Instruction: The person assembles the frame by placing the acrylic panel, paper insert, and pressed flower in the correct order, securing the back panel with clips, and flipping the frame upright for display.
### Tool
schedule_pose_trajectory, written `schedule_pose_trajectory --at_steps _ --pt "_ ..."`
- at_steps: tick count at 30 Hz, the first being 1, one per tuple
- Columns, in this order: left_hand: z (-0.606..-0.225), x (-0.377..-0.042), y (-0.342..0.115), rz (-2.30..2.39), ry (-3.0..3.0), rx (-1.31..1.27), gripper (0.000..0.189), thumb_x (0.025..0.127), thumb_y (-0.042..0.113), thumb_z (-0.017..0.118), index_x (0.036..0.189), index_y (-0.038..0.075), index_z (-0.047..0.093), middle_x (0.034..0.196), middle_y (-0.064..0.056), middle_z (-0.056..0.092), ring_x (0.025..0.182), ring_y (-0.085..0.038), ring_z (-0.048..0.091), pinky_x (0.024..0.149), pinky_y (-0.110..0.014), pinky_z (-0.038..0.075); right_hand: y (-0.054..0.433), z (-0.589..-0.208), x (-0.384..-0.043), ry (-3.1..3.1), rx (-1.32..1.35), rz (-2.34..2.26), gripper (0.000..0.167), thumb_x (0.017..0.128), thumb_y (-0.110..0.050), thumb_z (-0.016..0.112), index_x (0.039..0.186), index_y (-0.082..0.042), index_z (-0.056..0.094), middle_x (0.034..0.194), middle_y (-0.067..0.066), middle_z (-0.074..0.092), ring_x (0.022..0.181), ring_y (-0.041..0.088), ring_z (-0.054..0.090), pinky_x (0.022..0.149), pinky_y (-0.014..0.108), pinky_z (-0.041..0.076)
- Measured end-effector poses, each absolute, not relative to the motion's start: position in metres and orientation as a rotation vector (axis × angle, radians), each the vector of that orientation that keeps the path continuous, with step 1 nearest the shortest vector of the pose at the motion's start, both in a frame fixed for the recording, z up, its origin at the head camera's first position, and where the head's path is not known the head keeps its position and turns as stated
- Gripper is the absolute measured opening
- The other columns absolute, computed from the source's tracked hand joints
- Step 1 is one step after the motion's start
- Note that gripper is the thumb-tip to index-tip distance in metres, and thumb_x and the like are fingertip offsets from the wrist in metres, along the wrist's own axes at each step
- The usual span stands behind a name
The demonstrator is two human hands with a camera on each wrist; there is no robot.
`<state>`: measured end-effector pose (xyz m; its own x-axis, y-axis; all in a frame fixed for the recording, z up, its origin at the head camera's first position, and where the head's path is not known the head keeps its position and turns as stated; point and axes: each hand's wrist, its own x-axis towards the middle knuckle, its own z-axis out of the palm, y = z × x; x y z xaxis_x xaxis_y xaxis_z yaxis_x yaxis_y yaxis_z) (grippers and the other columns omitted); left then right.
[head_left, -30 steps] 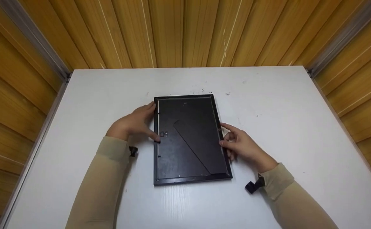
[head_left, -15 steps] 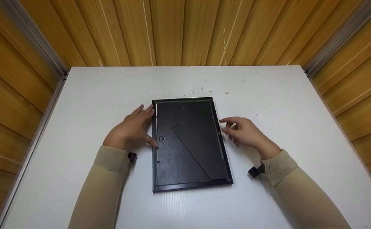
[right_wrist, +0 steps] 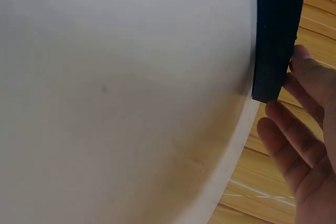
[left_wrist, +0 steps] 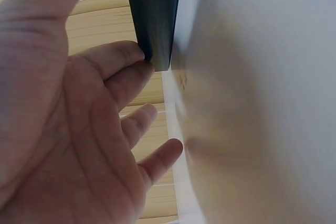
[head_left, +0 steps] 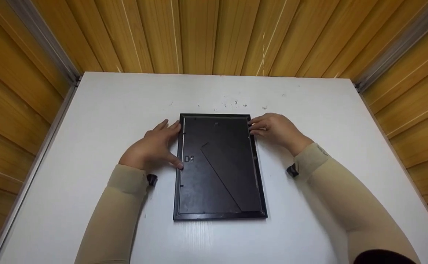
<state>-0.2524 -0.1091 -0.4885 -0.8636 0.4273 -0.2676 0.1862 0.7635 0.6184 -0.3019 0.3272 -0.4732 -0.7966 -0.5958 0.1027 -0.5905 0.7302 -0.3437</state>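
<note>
A black picture frame (head_left: 214, 172) lies back side up on the white table, its backing board and slanted stand flap showing. My left hand (head_left: 151, 148) rests along its left side, fingers spread, with the thumb and fingertips touching the rim. In the left wrist view, two fingertips of the left hand (left_wrist: 89, 114) touch the outer edge of the frame (left_wrist: 155, 19). At the upper right corner, my right hand (head_left: 278, 130) touches the rim with its fingertips. The right wrist view shows the thumb and a finger of the right hand (right_wrist: 312, 145) at the frame's edge (right_wrist: 275, 35).
The white table (head_left: 125, 99) bears small dark marks beyond the frame. Yellow wood-look panels (head_left: 214, 36) stand behind it and at both sides. Small black devices (head_left: 292, 170) sit at both wrists.
My right hand has left the middle of the frame's right side and moved up to its upper corner. The left hand stays on the left side. The frame has turned slightly.
</note>
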Motion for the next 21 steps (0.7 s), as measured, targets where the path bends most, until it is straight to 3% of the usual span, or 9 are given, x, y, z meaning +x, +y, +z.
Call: schedule_pose_trajectory --at_steps 6,11,21 --pt "-0.4891 -0.2528 -0.1086 0.815 2.567 0.455 0.145 0.067 0.046 0.111 0.182 0.026 0.023 0.193 -0.002 0.011 0.18 -0.041 0.001 0.137 -0.08 0.018 0.3303 -0.474 -0.3046 2.965 -1.212 -0.453 0.018 0.098 -0.02 0.089 0.114 -0.011 0.091 0.126 0.007 0.087 0.116 0.032 0.082 0.106 0.052 0.065" --pt "-0.4905 -0.2518 -0.1065 0.792 2.578 0.456 0.146 0.067 0.047 0.111 0.182 0.027 0.022 0.193 0.003 0.012 0.181 -0.037 0.0 0.138 -0.079 0.018 0.3324 -0.4757 -0.3049 2.987 -1.338 -0.359 0.019 0.097 -0.024 0.089 0.113 -0.012 0.091 0.123 0.006 0.088 0.111 0.03 0.084 0.1 0.049 0.068" --pt "-0.4872 -0.2518 -0.1063 0.794 2.575 0.439 0.147 0.067 0.048 0.111 0.182 0.027 0.021 0.193 -0.001 0.01 0.18 -0.038 -0.002 0.138 -0.08 0.017 0.329 -0.4737 -0.3034 2.994 -1.558 -0.22 0.016 0.099 -0.019 0.088 0.11 -0.007 0.09 0.117 0.011 0.088 0.104 0.03 0.087 0.092 0.049 0.071"
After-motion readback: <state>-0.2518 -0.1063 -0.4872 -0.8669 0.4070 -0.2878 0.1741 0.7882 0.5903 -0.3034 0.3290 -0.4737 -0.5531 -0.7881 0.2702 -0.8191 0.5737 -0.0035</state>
